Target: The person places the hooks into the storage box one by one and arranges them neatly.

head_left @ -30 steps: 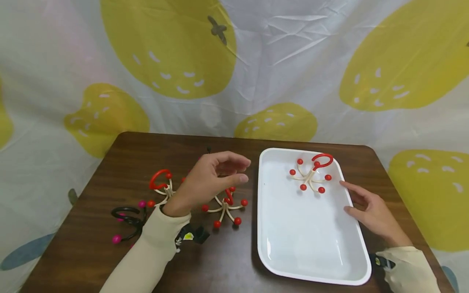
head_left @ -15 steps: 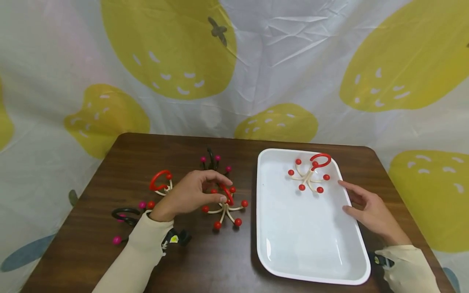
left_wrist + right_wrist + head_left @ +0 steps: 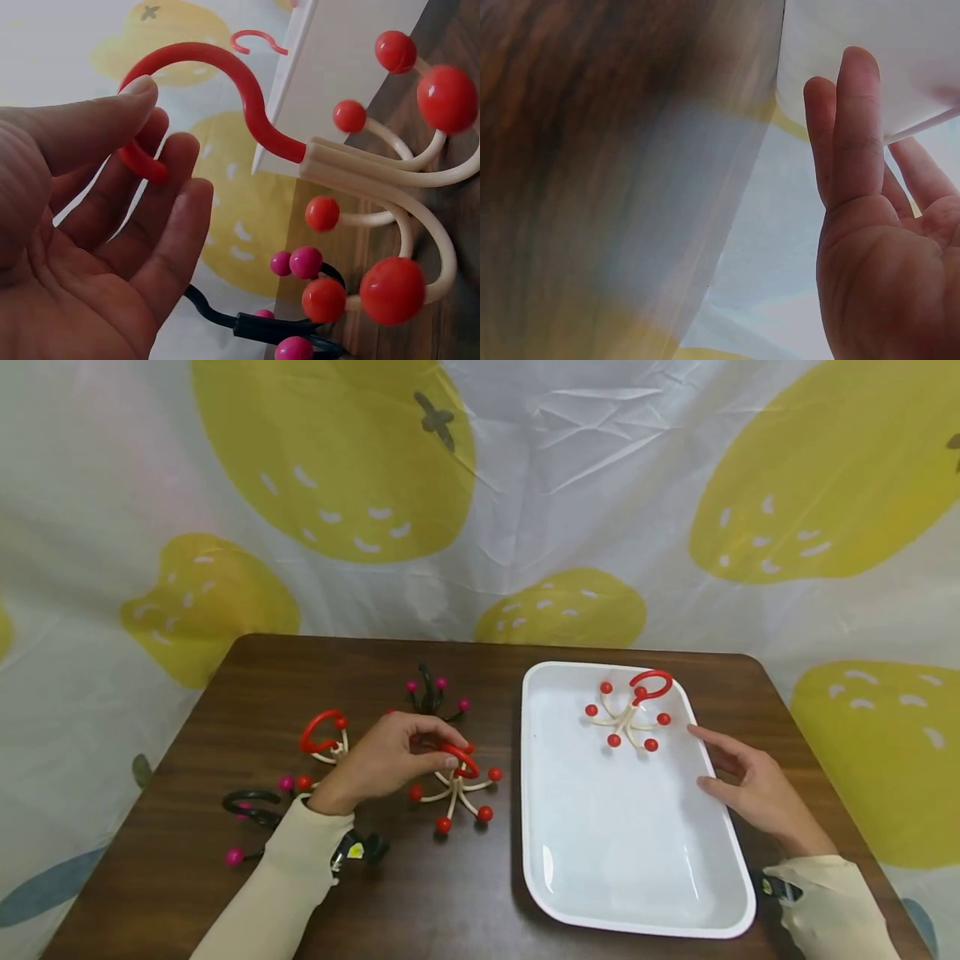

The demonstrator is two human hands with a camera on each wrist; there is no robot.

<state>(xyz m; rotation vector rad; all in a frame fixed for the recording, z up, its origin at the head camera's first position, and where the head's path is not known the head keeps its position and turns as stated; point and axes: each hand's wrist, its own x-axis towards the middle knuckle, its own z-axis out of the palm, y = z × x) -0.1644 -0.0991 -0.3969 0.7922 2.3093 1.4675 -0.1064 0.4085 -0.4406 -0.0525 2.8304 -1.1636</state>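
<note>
Head view shows a person's left hand (image 3: 382,760) pinching the red hook of a cream hanger (image 3: 456,782), thumb on one side of the curve and a finger behind it. That hanger's stem and curved arms spread out below and to the right of the pinch, each arm ending in a red ball; whether every ball rests on the brown table (image 3: 420,902) I cannot tell. Left wrist view puts the thumb tip on the outer bend of the red hook (image 3: 246,86), with the other fingers loosely bent beyond it. Just left of the gripping hand, partly behind its wrist, lies a second red-hooked hanger (image 3: 339,752); farther left and closer to the person is a black hanger (image 3: 264,817) with pink balls, partly covered by the sleeve (image 3: 270,885). Beyond the gripping fingers, toward the far table edge, sits another black hanger (image 3: 428,697), also pink-balled. To the right of the grip, well apart from it, stands a white tray (image 3: 630,835), and a third red-and-cream hanger (image 3: 627,719) lies in its far part, near the right hand (image 3: 757,785). This hand grips no hanger: its fingers are extended and relaxed, index fingertip and thumb at the tray's right rim. Behind everything hangs a cloth (image 3: 510,510) printed with yellow fruit.
</note>
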